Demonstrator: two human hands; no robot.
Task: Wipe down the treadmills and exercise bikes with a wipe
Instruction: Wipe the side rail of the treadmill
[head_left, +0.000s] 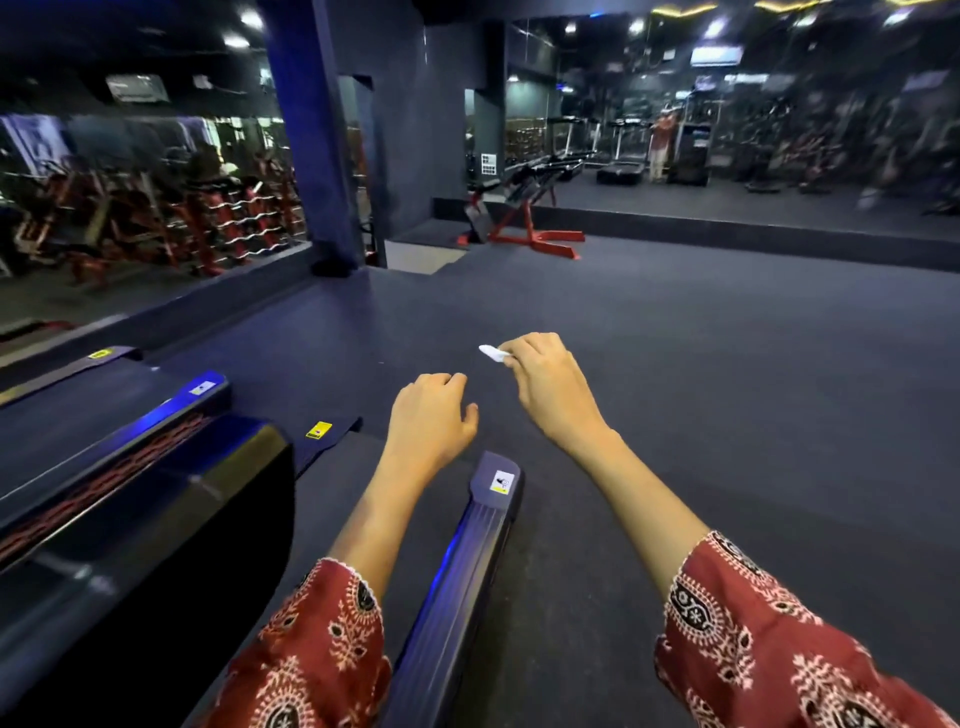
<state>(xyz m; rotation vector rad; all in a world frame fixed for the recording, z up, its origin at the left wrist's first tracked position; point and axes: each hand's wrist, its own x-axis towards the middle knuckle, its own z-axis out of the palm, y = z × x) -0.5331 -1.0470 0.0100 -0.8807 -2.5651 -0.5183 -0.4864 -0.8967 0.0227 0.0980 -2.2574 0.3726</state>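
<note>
Two hands (431, 415) (550, 384), one wipe (493, 353), possibly crumpled.

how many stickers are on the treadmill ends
4: yellow sticker on the far-left deck corner, white sticker on the blue-lit rail, second yellow sticker left of the left hand, second white sticker on the nearest rail end. More may be hidden.

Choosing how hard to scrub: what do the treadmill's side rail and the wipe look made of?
Side rail: likely hard plastic, dark, ribbed, semi-gloss; it reflects blue light. Wipe: white, thin tissue or soft cloth, pinched in the right hand; too small to tell which.
</note>
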